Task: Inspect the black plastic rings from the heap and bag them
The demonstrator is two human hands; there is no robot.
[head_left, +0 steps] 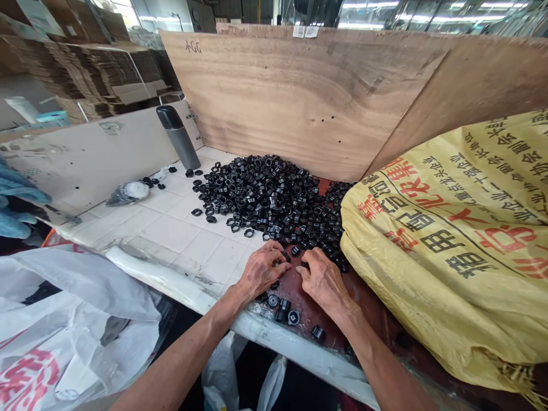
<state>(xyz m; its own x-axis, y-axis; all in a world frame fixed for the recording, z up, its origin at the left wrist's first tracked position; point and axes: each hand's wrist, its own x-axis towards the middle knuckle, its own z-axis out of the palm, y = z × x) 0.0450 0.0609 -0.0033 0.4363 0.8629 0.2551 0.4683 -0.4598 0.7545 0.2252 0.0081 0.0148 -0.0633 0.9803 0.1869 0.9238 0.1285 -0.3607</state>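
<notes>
Close to the front of a heap of small black plastic rings (269,194), my two hands face each other over a dark red surface. My left hand (264,267) is closed in a pinch on a small black plastic part (286,257). Opposite it, my right hand (323,281) pinches another black plastic part (305,265), mostly covered by the fingers. Below my left hand lie several black cylindrical pieces (282,310), some showing a round grey end. A single black piece (318,333) sits nearer the table edge.
A big yellow woven sack (428,240) leans in on the right. Tall plywood boards (299,97) wall off the back. On the left stand a dark grey flask (183,140) and a small clear plastic bag (128,193). White plastic bags (85,319) hang before the table's padded edge (162,291).
</notes>
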